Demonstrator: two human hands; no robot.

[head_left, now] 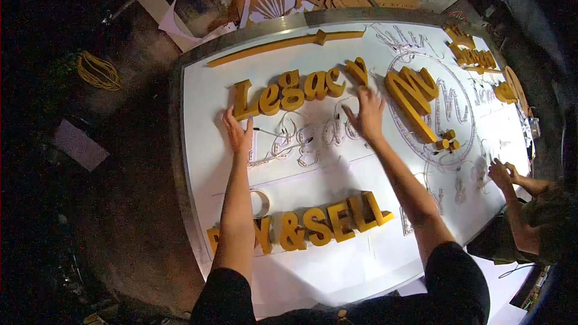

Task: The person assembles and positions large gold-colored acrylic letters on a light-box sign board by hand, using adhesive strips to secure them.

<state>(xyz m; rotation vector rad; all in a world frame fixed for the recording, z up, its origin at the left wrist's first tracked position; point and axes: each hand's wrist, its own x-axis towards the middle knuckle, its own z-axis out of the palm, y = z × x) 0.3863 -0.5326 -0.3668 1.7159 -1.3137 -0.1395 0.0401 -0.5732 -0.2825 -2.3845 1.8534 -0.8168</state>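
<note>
Grasping nothing, the flat, open left hand (238,133) and right hand (367,114) are best pressed evenly beside the gold letters (290,89).

**"Legac" lettering** (288,91): gold 3D script letters, thick side walls, lying face-up on white sign board (201,156). Pos.: centre of board, far half. Baseline rises slightly toward the right.

**"y" letter** (359,71): sep. piece, same gold finish. Pos.: just right of the "c", tilted, set farther back than the other letters.

**"Legacy" outline** (304,141): thin pale script w/ wiring along it, flat on the board. Pos.: just on the near side of the gold letters, approx. parallel, uncovered.
</note>
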